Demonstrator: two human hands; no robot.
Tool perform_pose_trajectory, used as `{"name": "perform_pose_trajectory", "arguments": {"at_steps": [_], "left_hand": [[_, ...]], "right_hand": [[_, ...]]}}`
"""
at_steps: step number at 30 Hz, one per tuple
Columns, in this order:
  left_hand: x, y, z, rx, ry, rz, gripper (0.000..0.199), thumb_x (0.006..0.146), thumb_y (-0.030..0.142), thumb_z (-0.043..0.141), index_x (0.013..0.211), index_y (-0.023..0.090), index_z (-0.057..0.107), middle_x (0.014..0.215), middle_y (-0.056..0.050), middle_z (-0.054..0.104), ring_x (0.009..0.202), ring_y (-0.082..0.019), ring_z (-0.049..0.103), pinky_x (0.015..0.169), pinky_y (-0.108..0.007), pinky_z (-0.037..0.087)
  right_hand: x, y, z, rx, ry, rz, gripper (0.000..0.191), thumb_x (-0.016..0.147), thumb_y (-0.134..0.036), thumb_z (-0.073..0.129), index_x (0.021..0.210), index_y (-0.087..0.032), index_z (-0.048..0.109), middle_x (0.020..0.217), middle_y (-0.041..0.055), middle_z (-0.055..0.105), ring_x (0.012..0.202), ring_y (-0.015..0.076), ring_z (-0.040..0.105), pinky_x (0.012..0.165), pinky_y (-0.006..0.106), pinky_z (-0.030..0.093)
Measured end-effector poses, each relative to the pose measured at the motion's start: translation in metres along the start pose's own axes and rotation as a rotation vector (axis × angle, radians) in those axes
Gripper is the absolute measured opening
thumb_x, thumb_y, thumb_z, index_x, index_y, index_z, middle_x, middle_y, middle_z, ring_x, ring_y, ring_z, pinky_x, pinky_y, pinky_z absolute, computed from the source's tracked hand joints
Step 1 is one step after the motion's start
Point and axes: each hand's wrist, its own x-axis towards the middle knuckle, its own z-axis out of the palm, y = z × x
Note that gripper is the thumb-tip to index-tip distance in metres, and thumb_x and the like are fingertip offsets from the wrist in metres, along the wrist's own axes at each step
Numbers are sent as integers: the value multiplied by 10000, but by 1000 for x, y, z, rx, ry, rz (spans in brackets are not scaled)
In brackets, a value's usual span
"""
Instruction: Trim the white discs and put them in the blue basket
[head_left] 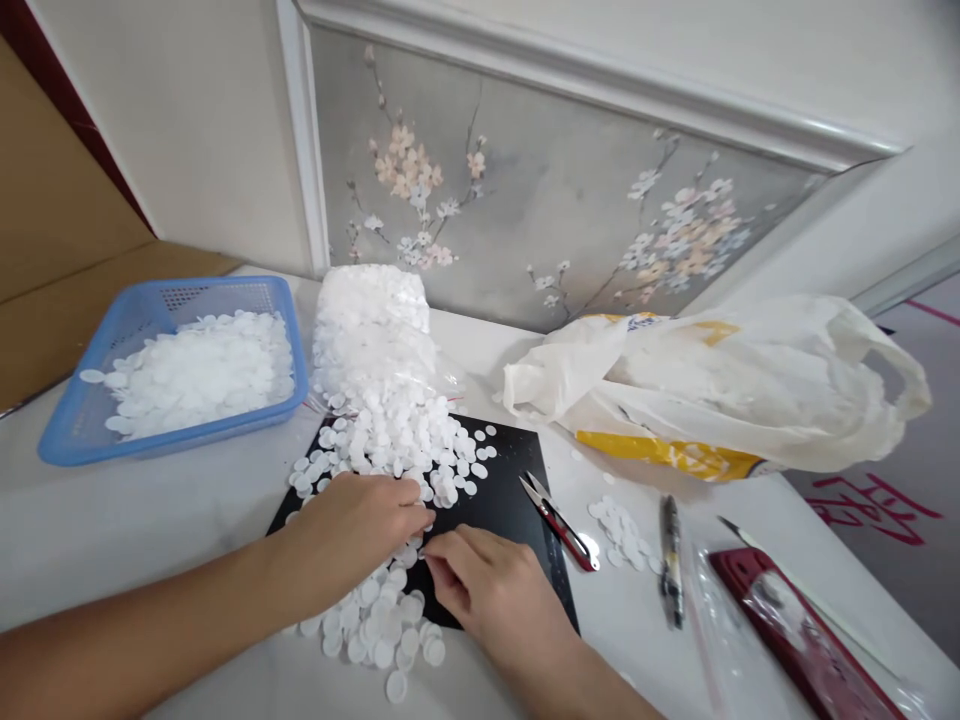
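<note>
Over a black mat [517, 460] both hands meet among small white plastic discs. My left hand [364, 530] has its fingers curled together at the mat's middle; what they hold, if anything, is hidden. Close beside it, my right hand [499, 590] pinches a white disc [423, 553] between thumb and forefinger, only its edge showing. A heap of white discs [397, 435] spills from a clear plastic bag [371, 320] behind the hands. Below them, a second pile of discs [382, 620] runs over the mat's front edge onto the white table.
At the left stands a blue basket [300, 350] of discs. Red-handled thread snips [559, 520] lie across the mat's right edge. Further right are a small disc pile [622, 535], a pen [672, 560], a dark red tool [802, 630] and a white-yellow plastic bag [705, 390].
</note>
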Motion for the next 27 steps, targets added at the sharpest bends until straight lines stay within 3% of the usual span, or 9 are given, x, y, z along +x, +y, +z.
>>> {"name": "perform_pose_trajectory", "arguments": {"at_steps": [3, 6, 9, 13, 16, 21, 27], "left_hand": [[1, 2, 0, 135, 2, 65, 207, 776, 23, 496, 741, 205, 587, 740, -23, 548, 605, -157, 469, 518, -277, 221], [2, 7, -3, -10, 57, 12, 205, 868, 169, 478, 687, 201, 569, 706, -12, 560, 592, -146, 471, 529, -262, 241], [4, 15, -12, -308, 51, -202, 270, 879, 314, 484, 649, 203, 568, 584, 21, 507, 527, -130, 427, 509, -242, 254], [5, 22, -24, -675, -83, -439, 289, 816, 434, 547, 651, 197, 561, 491, 66, 404, 425, -93, 297, 427, -226, 208], [5, 22, -25, -780, -162, -489, 287, 800, 452, 559, 675, 194, 551, 473, 58, 491, 380, -77, 256, 391, -221, 171], [5, 22, -20, -974, -152, -479, 235, 793, 379, 563, 669, 195, 485, 566, -4, 650, 402, -69, 260, 399, -216, 151], [6, 27, -16, -1216, -164, -579, 129, 764, 280, 519, 709, 197, 436, 717, -21, 700, 426, -60, 422, 446, -217, 179]], "right_hand": [[4, -1, -7, 328, 25, 317, 124, 806, -175, 528, 712, -196, 606, 535, -49, 422, 468, 99, 354, 455, 222, 273], [4, -2, -15, 521, 9, 525, 119, 798, -252, 545, 704, -193, 589, 557, -53, 400, 500, 99, 325, 453, 218, 260], [2, -2, -19, 525, -5, 535, 113, 773, -255, 557, 686, -191, 591, 555, -48, 415, 506, 100, 315, 448, 223, 236], [3, -2, -21, 546, -22, 548, 108, 755, -241, 558, 659, -193, 566, 543, -55, 393, 491, 95, 290, 437, 222, 220], [4, -2, -22, 571, -37, 550, 115, 765, -252, 550, 666, -192, 556, 547, -55, 387, 491, 94, 284, 433, 220, 220], [5, -5, -20, 580, -25, 515, 121, 779, -270, 541, 692, -189, 563, 560, -48, 407, 505, 98, 325, 444, 213, 256], [5, -10, -19, 405, 15, 411, 109, 761, -204, 542, 657, -197, 571, 504, -65, 391, 454, 87, 324, 436, 212, 249]]}}
